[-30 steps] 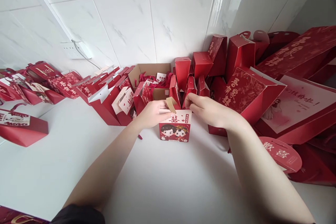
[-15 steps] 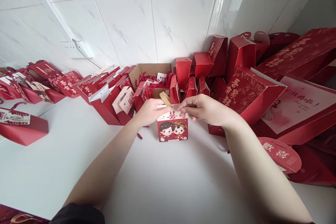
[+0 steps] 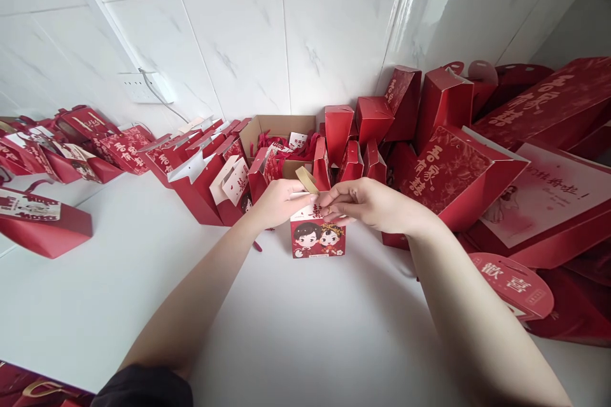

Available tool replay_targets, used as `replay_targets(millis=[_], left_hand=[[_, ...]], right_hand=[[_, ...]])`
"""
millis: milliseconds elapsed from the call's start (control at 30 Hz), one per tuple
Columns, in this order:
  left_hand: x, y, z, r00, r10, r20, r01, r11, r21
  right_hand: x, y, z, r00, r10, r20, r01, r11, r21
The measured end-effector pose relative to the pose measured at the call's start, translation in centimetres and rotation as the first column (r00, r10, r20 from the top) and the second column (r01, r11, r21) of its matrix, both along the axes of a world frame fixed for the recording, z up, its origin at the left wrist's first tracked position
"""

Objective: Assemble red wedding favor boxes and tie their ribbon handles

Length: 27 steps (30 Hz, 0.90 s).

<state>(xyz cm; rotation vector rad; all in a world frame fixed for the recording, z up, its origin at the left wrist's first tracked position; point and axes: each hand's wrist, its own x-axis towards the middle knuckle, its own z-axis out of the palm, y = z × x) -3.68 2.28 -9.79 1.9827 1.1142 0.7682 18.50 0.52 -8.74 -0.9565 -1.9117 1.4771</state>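
The top of the small red box (image 3: 317, 238) is hidden under both hands; only its front face, printed with a cartoon couple, shows. It stands upright on the white bench (image 3: 305, 331), just in front of the row of red cartons. The left hand (image 3: 279, 200) has its fingers (image 3: 300, 196) curled tight over the box's upper left edge, and a gold strip (image 3: 306, 179) sticks up from between them; where the strip is fixed cannot be made out. The right hand (image 3: 375, 205) meets it from the other side, fingers (image 3: 334, 202) pinched together on the top flap, almost touching the left fingertips. What lies inside the box is not visible.

Behind the hands, an open cardboard box (image 3: 274, 130) holds red ribbon and a small card, half covered by tall red cartons (image 3: 338, 127) leaning beside it. A row of red gift bags (image 3: 191, 178) runs off to the left along the tiled wall (image 3: 334, 32), below a wall socket (image 3: 138, 86) with a cable. At the right, large red bags (image 3: 453, 172) lie heaped and cut off by the frame edge, and a round red card (image 3: 513, 283) rests near the right forearm
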Motion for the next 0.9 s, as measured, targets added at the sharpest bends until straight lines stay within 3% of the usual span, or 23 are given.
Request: replay_targets(millis=[133,333,567,700,800,900], left_hand=[[0.4,-0.3,0.1,0.999,-0.012,0.038,0.011,1.000,0.018],[0.6,-0.4,-0.2,1.000,0.025,0.007,-0.025,1.000,0.019],[0.6,0.0,-0.4,0.999,0.035,-0.039,-0.031,0.994,0.107],[0.5,0.4,-0.5,0.998,0.022,-0.059,-0.014,0.991,0.134],[0.5,0.3,-0.4,0.998,-0.012,-0.058,0.019,0.992,0.125],[0.5,-0.1,-0.4,0.998,0.005,-0.065,0.001,0.996,0.084]], right_hand=[[0.0,0.4,-0.1,0.991,-0.130,0.038,0.118,0.966,0.228],[-0.5,0.2,0.3,0.967,-0.237,0.098,0.155,0.846,0.511],[-0.4,-0.2,0.9,0.961,-0.217,0.171,0.091,0.832,0.547],[-1.8,-1.8,0.6,0.969,-0.011,0.245,-0.124,0.841,0.526],[-4.5,-5.0,-2.1,0.933,0.159,0.323,-0.327,0.746,0.580],[-6.7,-8.9,-6.7,0.872,0.095,0.480,-0.443,0.567,0.694]])
